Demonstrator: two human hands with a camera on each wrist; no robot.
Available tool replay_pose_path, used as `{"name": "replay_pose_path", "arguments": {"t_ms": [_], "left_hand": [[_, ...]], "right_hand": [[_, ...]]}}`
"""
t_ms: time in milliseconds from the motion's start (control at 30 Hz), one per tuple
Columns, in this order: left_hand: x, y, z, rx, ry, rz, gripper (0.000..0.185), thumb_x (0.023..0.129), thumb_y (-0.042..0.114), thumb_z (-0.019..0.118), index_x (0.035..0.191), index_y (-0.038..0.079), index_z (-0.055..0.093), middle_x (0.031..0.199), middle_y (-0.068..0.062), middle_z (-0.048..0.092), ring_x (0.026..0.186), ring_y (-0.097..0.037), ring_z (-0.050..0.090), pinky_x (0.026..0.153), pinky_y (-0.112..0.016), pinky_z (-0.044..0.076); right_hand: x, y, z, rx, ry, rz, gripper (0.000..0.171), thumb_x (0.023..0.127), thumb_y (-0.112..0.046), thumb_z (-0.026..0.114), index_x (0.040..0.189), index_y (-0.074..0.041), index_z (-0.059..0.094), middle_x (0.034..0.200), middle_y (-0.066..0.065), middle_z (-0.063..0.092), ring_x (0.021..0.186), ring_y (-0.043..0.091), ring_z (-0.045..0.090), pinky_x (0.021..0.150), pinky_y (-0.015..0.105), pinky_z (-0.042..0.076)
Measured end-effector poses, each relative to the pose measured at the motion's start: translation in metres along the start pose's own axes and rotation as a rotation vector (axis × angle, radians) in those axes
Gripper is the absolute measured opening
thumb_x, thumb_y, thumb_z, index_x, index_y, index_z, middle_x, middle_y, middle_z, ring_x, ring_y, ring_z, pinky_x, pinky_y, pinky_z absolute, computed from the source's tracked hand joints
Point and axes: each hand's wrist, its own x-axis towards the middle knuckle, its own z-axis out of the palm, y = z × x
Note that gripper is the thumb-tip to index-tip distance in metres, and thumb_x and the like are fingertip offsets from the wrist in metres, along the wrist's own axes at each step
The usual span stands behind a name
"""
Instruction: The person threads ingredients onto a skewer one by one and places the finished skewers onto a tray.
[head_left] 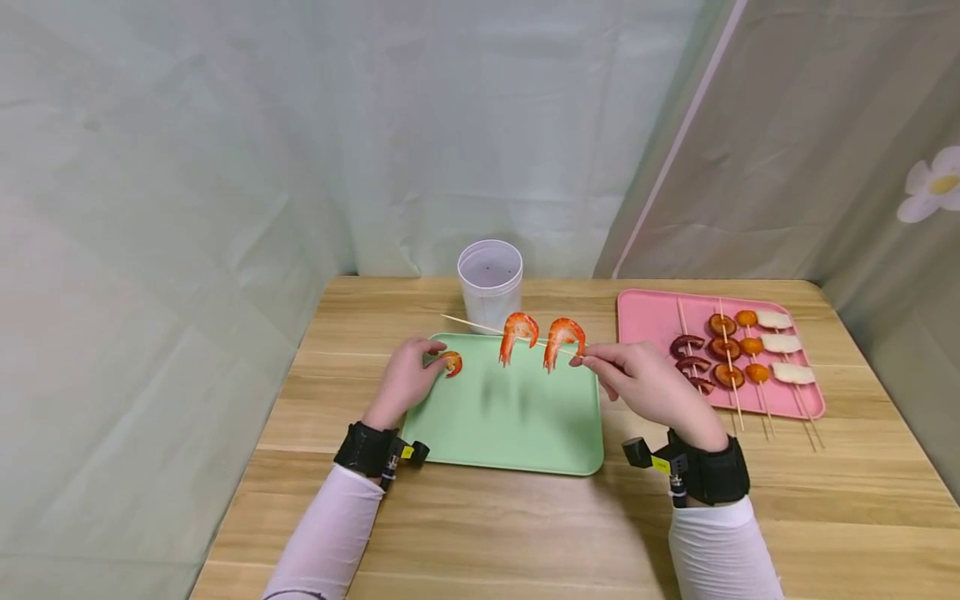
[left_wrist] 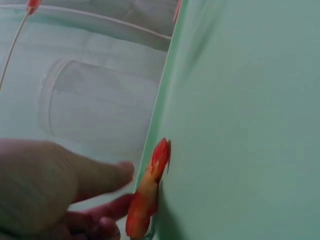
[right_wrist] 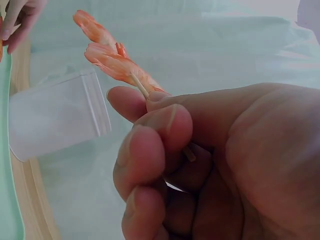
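Observation:
Pinched between the thumb and fingers of my right hand (head_left: pixel 648 383) is the end of a thin wooden skewer (head_left: pixel 474 323). Two orange-red shrimp (head_left: pixel 516 329) hang threaded on it, above the green tray (head_left: pixel 502 442). A third, loose shrimp (left_wrist: pixel 147 195) lies at the tray's far left corner. My left hand (head_left: pixel 408 375) reaches over that corner, thumb and fingers spread apart around the shrimp's outer side. In the left wrist view the fingertips (left_wrist: pixel 122 205) come right up to this shrimp, while the upper digit stands off it with a gap.
Behind the green tray stands a white cylindrical cup (head_left: pixel 491 292). On the right, a pink tray (head_left: pixel 645 312) carries several loaded skewers with dark curled pieces, brown round slices (head_left: pixel 726 348), orange balls and white pieces; their sticks overhang its front edge. Pale curtains (head_left: pixel 480 125) surround the wooden table (head_left: pixel 525 542).

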Motion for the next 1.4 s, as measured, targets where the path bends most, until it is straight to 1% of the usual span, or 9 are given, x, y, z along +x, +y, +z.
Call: {"name": "replay_pose_path", "arguments": {"t_ms": [233, 367, 600, 800, 933, 1100, 1233, 1300, 1400], "left_hand": [[-0.002, -0.001, 0.001, 0.082, -0.038, -0.026, 0.029, 0.097, 0.006, 0.076, 0.124, -0.005, 0.075, 0.111, -0.021, 0.071, 0.102, -0.036, 0.065, 0.093, -0.052, 0.051], [-0.002, 0.0, 0.0, 0.097, -0.062, -0.036, 0.032, 0.098, 0.007, 0.075, 0.127, -0.007, 0.074, 0.112, -0.021, 0.069, 0.102, -0.036, 0.064, 0.092, -0.052, 0.052], [-0.004, 0.005, -0.002, 0.089, -0.103, -0.047, 0.027, 0.1, 0.006, 0.072, 0.123, -0.007, 0.076, 0.114, -0.023, 0.07, 0.105, -0.037, 0.064, 0.094, -0.052, 0.052], [-0.003, 0.005, -0.002, 0.068, -0.081, -0.033, 0.023, 0.096, 0.002, 0.074, 0.118, -0.006, 0.076, 0.109, -0.02, 0.07, 0.101, -0.035, 0.064, 0.092, -0.051, 0.051], [-0.003, 0.005, -0.003, 0.056, -0.086, -0.043, 0.025, 0.097, 0.004, 0.073, 0.121, -0.005, 0.074, 0.106, -0.018, 0.067, 0.098, -0.033, 0.062, 0.088, -0.049, 0.05], [-0.003, 0.007, -0.007, -0.005, -0.097, -0.043, 0.027, 0.1, 0.002, 0.069, 0.126, -0.004, 0.068, 0.107, -0.018, 0.06, 0.097, -0.033, 0.057, 0.086, -0.048, 0.049], [-0.003, 0.008, -0.01, -0.09, -0.081, -0.027, 0.028, 0.102, -0.001, 0.064, 0.13, -0.005, 0.059, 0.111, -0.021, 0.058, 0.099, -0.035, 0.057, 0.088, -0.047, 0.048], [-0.003, 0.008, -0.012, -0.153, -0.073, -0.046, 0.029, 0.105, -0.001, 0.06, 0.134, -0.003, 0.052, 0.112, -0.022, 0.061, 0.098, -0.036, 0.06, 0.085, -0.045, 0.05], [-0.003, 0.011, -0.014, -0.297, -0.053, -0.111, 0.029, 0.111, 0.003, 0.052, 0.138, 0.002, 0.039, 0.107, -0.024, 0.066, 0.088, -0.037, 0.065, 0.074, -0.038, 0.052]], "right_hand": [[0.001, 0.0, 0.0, 0.008, -0.006, 0.001, 0.022, 0.113, -0.021, 0.059, 0.118, -0.018, 0.079, 0.066, -0.009, 0.054, 0.055, 0.01, 0.047, 0.054, 0.029, 0.04], [0.002, 0.001, 0.0, 0.006, -0.003, 0.001, 0.022, 0.113, -0.026, 0.058, 0.117, -0.019, 0.079, 0.066, -0.009, 0.054, 0.055, 0.01, 0.047, 0.055, 0.029, 0.039], [0.001, 0.002, 0.0, 0.01, -0.012, 0.003, 0.022, 0.113, -0.023, 0.058, 0.118, -0.019, 0.079, 0.066, -0.009, 0.055, 0.054, 0.01, 0.047, 0.053, 0.029, 0.039], [0.0, 0.001, -0.001, 0.001, -0.003, -0.006, 0.021, 0.113, -0.024, 0.059, 0.117, -0.019, 0.08, 0.066, -0.01, 0.054, 0.055, 0.01, 0.048, 0.054, 0.029, 0.04], [-0.001, 0.001, -0.002, -0.001, 0.0, -0.014, 0.022, 0.113, -0.021, 0.059, 0.118, -0.018, 0.08, 0.066, -0.01, 0.054, 0.055, 0.01, 0.049, 0.054, 0.029, 0.041], [-0.001, 0.001, -0.001, 0.004, 0.001, -0.016, 0.022, 0.113, -0.019, 0.058, 0.119, -0.018, 0.079, 0.066, -0.01, 0.054, 0.055, 0.01, 0.049, 0.054, 0.029, 0.041], [-0.001, 0.002, -0.001, 0.004, -0.003, -0.012, 0.022, 0.113, -0.019, 0.058, 0.119, -0.018, 0.079, 0.066, -0.01, 0.055, 0.055, 0.01, 0.049, 0.054, 0.029, 0.041], [-0.001, 0.002, -0.001, 0.004, -0.003, -0.01, 0.022, 0.113, -0.019, 0.058, 0.12, -0.018, 0.079, 0.066, -0.01, 0.055, 0.056, 0.01, 0.05, 0.054, 0.029, 0.041], [-0.001, 0.001, -0.001, 0.002, -0.001, -0.01, 0.023, 0.113, -0.018, 0.058, 0.12, -0.017, 0.079, 0.066, -0.009, 0.055, 0.056, 0.01, 0.05, 0.055, 0.029, 0.042]]}}
